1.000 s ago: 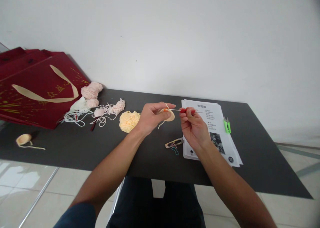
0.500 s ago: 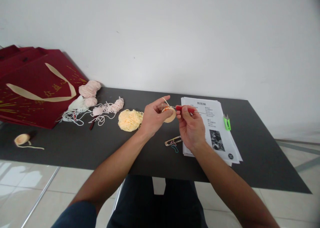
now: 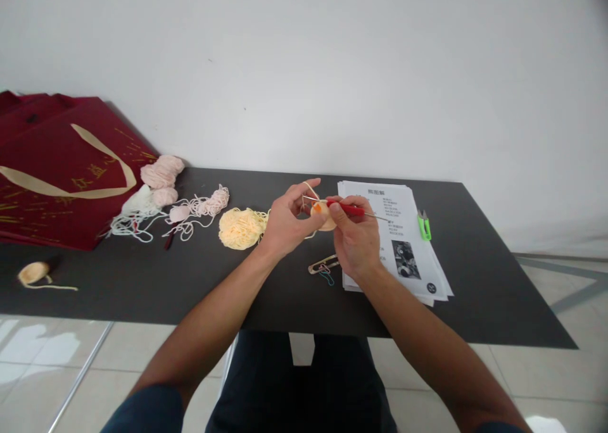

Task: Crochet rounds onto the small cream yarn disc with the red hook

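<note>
My left hand (image 3: 285, 223) pinches a small round cream crochet piece (image 3: 325, 216) above the dark table (image 3: 266, 294), with a strand of yarn looped over its raised index finger. My right hand (image 3: 356, 237) is closed on a crochet hook with a red handle (image 3: 350, 209), its tip at the piece's edge. The two hands touch at the piece. A loose heap of pale yellow yarn (image 3: 240, 228) lies just left of my left hand.
Printed sheets (image 3: 403, 249) lie right of my hands with green snips (image 3: 423, 224) beside them. A small clip with coloured markers (image 3: 323, 267) lies below my hands. Pink and white yarn (image 3: 164, 195), a red gift bag (image 3: 57, 167) and a small cream crochet piece (image 3: 32, 273) sit left.
My right hand has moved left with the hook until it meets the piece in my left hand. My left index finger has lifted with the yarn. The view has drifted slightly.
</note>
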A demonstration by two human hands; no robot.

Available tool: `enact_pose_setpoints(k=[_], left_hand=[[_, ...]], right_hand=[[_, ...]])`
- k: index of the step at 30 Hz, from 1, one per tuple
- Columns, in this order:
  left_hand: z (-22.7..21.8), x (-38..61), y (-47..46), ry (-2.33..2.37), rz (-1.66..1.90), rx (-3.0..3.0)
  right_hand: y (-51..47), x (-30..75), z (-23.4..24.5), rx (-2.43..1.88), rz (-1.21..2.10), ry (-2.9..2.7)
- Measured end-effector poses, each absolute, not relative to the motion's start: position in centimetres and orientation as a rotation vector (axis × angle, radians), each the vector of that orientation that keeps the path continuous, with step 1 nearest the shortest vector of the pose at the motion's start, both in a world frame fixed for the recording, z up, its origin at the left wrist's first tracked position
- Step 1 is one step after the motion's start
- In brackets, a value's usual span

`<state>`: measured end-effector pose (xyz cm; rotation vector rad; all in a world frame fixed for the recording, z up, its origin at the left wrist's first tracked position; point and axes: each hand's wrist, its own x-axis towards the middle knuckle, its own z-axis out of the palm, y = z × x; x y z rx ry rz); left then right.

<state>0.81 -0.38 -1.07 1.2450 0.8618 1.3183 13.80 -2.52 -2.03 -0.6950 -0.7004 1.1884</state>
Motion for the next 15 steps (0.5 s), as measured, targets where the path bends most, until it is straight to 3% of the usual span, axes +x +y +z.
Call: enact_pose_setpoints(k=[15], left_hand=[[-1.31,0.05,0.65,0.928,1.366,1.223]], right_hand=[[-1.71,14.43,-3.05,-0.694,1.142,-0.761]])
